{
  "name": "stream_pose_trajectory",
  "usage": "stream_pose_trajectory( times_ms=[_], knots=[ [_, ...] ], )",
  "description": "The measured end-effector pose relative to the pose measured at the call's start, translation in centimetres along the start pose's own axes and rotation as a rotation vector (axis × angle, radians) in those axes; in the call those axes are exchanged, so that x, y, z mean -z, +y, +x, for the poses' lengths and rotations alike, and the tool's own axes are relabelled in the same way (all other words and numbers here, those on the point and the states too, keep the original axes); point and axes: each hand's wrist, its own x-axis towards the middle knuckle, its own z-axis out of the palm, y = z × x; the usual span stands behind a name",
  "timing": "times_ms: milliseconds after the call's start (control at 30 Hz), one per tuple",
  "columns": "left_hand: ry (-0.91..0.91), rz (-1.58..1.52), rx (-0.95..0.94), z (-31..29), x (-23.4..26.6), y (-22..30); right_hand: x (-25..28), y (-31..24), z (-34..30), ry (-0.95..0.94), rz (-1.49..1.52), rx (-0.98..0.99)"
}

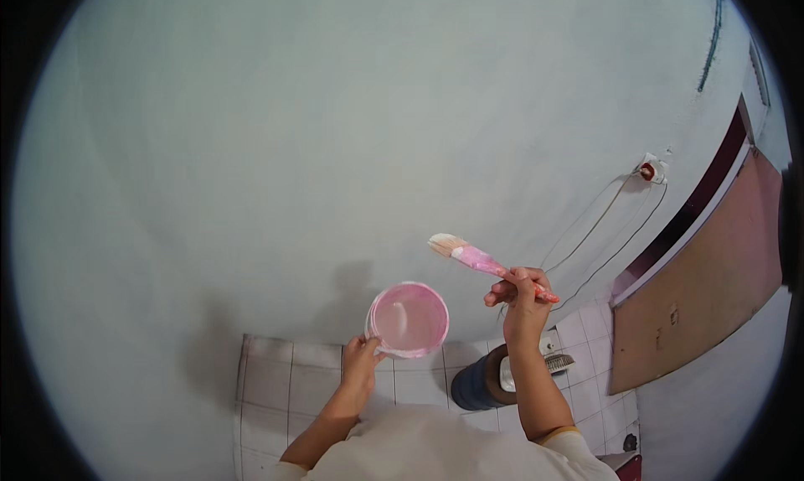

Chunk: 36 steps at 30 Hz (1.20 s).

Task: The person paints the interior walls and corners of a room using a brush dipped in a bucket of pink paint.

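My left hand (361, 361) grips the rim of a round pink-and-white paint bucket (408, 354) at its lower left side. Pale paint (406, 322) shows inside it, though how deep it is I cannot tell. In my right hand (523, 305) is a paintbrush (479, 260), its handle pinched between thumb and fingers. The handle is reddish and smeared with pink; white paint coats the tip of the bristles. Those bristles point up and left, above and to the right of the bucket, apart from it. Before me rises a pale wall (276, 162).
A socket (652, 170) with a red plug and hanging cables (605, 215) is on the wall at right. Beyond it stands a brown door panel (703, 288). Below my right forearm is a dark blue cylinder (476, 385) on the tiled floor (268, 380).
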Motion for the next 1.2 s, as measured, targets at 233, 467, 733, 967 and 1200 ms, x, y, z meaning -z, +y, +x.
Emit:
stream_pose_trajectory(
  times_ms=[233,467,733,967,1200],
  knots=[
    [-0.047,-0.035,-0.072,-0.6,-5.4,2.8,2.3,3.2,3.8,-0.002,-0.027,-0.354],
    [-0.009,-0.082,-0.062,-0.3,-4.4,1.2,3.4,4.6,3.8,0.041,0.066,-0.379],
    [-0.062,-0.02,-0.102,2.3,2.5,-0.4,-2.5,-8.7,8.3,-0.1,-0.089,0.155],
    [-0.108,0.57,-0.609,0.4,7.3,1.1,-8.3,-23.0,18.9,-0.126,-0.227,0.751],
    [0.306,-0.159,-0.225,0.4,9.1,1.4,-13.5,-34.8,25.9,-0.092,-0.36,0.981]
  ],
)
